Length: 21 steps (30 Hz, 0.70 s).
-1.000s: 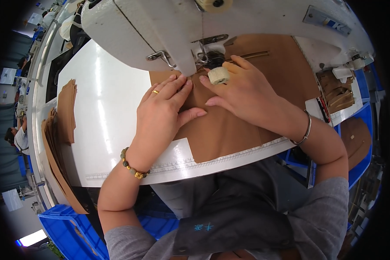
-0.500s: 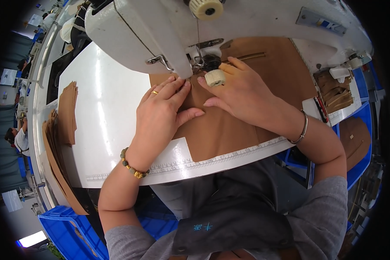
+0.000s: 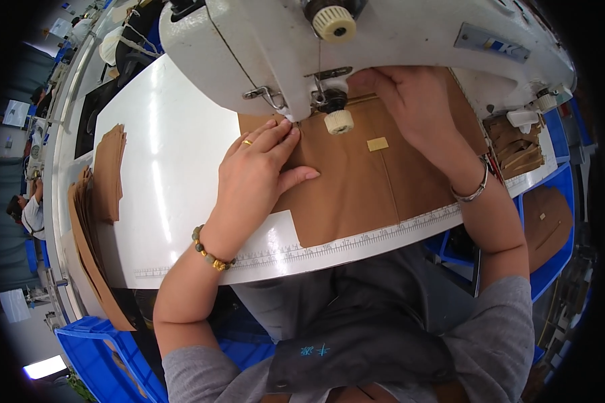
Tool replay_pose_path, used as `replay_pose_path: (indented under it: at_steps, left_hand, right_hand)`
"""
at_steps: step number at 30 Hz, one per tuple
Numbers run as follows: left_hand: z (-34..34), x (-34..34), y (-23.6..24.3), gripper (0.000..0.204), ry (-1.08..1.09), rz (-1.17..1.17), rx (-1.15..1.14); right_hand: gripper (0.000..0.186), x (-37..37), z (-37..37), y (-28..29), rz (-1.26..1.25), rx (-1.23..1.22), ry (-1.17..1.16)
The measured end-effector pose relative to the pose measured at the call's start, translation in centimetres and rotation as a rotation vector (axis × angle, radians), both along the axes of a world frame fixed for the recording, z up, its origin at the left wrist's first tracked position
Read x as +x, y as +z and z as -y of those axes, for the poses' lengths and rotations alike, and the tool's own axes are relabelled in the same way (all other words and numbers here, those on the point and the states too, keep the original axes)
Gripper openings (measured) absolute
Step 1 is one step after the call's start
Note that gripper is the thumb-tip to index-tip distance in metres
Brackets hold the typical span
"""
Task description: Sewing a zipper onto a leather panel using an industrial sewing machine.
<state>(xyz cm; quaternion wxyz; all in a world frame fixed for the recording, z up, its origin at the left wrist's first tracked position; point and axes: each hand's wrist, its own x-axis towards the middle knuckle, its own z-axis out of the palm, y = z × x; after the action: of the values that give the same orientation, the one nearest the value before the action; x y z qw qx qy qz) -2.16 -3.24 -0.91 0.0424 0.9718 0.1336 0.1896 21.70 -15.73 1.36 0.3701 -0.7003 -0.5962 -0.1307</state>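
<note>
A piece of brown fabric [image 3: 343,201] lies under the sewing machine head [image 3: 249,54], over the white table. My left hand [image 3: 259,161] rests flat on it just left of the needle area, fingers stretched out and thumb apart. Farther back, my right hand [image 3: 417,101] reaches beneath the machine arm with its fingers curled together. Its fingertips are partly hidden, so what they hold cannot be made out. Beside them runs a narrow strip-like opening [image 3: 364,99] in the fabric. A small yellowish patch [image 3: 378,144] sits on the fabric, above a straight crease.
Stacked brown pieces [image 3: 109,174] lie on the table's left side, with more brown pieces [image 3: 91,228] hanging at its edge. A printed ruler [image 3: 346,246] follows the front edge. Brown scraps [image 3: 517,144] lie at right. Blue bins [image 3: 94,346] stand at both sides.
My right hand has moved from beside the needle back and right, under the machine arm, uncovering the yellowish patch. The left hand stays on the fabric. The whole view has shifted slightly.
</note>
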Motion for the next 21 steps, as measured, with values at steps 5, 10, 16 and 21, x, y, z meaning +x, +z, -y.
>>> replay_pose_path:
  at_steps: [5, 10, 16, 21]
  left_hand:
    - [0.2, 0.0, -0.1, 0.063, -0.015, 0.005, 0.012]
    - [0.0, 0.0, -0.2, 0.063, -0.027, 0.035, 0.009]
    - [-0.1, 0.1, -0.5, 0.063, -0.016, 0.059, -0.020]
    - [-0.3, 0.1, -0.7, 0.059, -0.005, 0.060, -0.028]
  right_hand:
    - [0.033, 0.3, -0.4, -0.2, -0.019, 0.139, 0.046]
    - [0.035, 1.3, 0.9, 0.6, 0.016, -0.023, 0.210]
    - [0.035, -0.2, 2.8, 2.0, 0.277, 0.025, 0.318]
    - [0.022, -5.6, 5.2, 3.0, 0.310, 0.026, 0.418]
